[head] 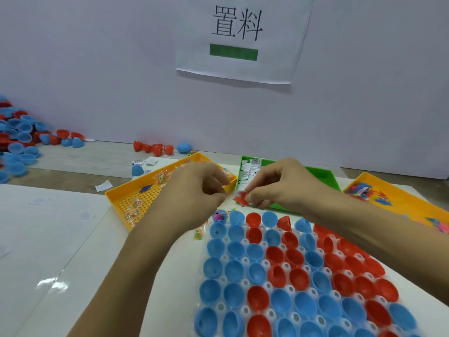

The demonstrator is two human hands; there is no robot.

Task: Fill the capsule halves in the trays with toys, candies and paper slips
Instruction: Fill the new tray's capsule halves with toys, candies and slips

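Capsule halves [279, 276] sit in tray just below both hands. Right hand [279, 183] pinches red toy [241, 199]. Left hand [196, 188] curled; contents unclear.

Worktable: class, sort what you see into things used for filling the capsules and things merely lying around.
In use:
right hand pinching a red toy
left hand
capsule tray
candy bin
slip bin
toy bin

Lying about:
loose shell pile
wall sign
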